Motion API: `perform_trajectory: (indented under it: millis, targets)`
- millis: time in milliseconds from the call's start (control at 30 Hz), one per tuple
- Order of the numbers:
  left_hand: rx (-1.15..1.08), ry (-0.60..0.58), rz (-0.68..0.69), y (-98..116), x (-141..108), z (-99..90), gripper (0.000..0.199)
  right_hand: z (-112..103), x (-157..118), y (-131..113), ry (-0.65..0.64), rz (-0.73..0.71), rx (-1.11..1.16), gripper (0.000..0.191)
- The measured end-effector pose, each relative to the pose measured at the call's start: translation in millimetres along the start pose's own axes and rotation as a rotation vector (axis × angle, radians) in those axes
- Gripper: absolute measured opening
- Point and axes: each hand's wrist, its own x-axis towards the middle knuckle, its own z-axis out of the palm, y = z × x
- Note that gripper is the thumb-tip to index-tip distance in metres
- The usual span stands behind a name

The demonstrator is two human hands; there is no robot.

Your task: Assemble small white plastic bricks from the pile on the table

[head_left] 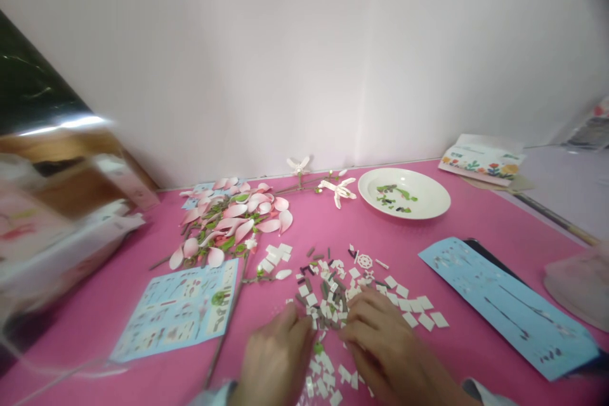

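A loose pile of small building-block pieces [328, 295], white, grey-brown and black, lies on the pink tabletop before me. At its near left edge is my left hand [278, 352], its fingers curled together; anything in them is hidden. My right hand [380, 333] rests at the pile's right side with bent fingers closed over the pieces, and its fingertips are partly hidden. Between my wrists are more white pieces [326, 374] and a small green one [318, 347]. White square tiles [423, 311] spread out right of the pile.
Left stands a built pink blossom branch [233, 222] above a light blue parts sheet [181, 307]. White flowers [339, 190] lie behind. A white plate [431, 206] holds green pieces. A blue instruction booklet [509, 304] overlaps a dark flat object. Boxes and plastic bags [71, 254] crowd the far left.
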Motion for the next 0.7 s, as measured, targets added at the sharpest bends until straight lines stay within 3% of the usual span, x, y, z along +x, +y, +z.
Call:
perform_trajectory:
  millis: [133,333,533,700]
  targets:
    - [-0.134,0.026,-0.044,-2,2,-3.9,0.021,0,0,-1,0.005,-0.004,0.013,0.025]
    - [-0.742,0.088,-0.251,-3,4,-20.6,0.024,1,-2,1,0.064,-0.029,0.057,0.025]
    - [-1.318,-0.129,-0.409,10,0,-28.2,0.027,-3,-1,-2,0.138,-0.08,0.189,0.005]
    - [-1.666,-0.29,-0.489,22,7,-17.2,0.027,-2,-2,-1,0.228,-0.059,0.235,0.011]
